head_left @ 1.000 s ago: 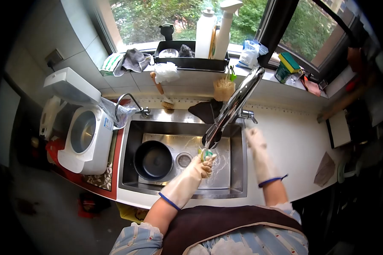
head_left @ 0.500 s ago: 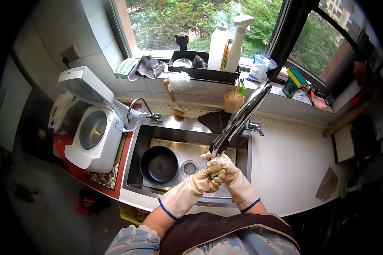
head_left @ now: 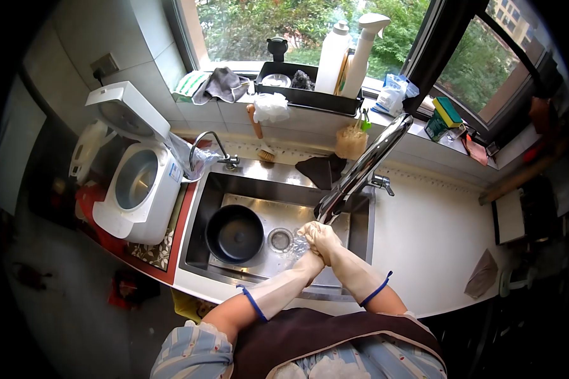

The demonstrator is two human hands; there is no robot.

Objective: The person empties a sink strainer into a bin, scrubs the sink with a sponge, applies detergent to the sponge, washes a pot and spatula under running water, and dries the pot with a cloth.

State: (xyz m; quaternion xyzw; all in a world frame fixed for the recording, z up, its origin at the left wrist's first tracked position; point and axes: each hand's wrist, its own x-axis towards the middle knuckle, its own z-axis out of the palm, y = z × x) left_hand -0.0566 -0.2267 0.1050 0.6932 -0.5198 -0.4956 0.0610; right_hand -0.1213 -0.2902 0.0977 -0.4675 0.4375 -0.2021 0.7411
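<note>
Both hands wear cream rubber gloves with blue cuffs and meet over the right part of the steel sink (head_left: 275,275), below the chrome faucet (head_left: 367,161). My right hand (head_left: 321,239) is closed, its fingers curled just under the spout; what it grips is hidden. Pressed against it from below is my left hand (head_left: 311,262), with its fingers hidden behind the right. No sponge shows now. Water splashes beside the hands, near the drain (head_left: 281,240). A black pot (head_left: 234,234) sits in the sink's left half.
An open white rice cooker (head_left: 136,180) stands left of the sink, near a small curved tap (head_left: 208,139). Behind the sink are a wooden brush (head_left: 265,153) and a dark cloth (head_left: 321,170). Bottles (head_left: 332,58) stand on the sill; a white counter (head_left: 433,234) extends right.
My right hand has come from the right counter side to join my left under the faucet. The green and yellow sponge, earlier in my left hand, is now out of sight. The view has shifted slightly.
</note>
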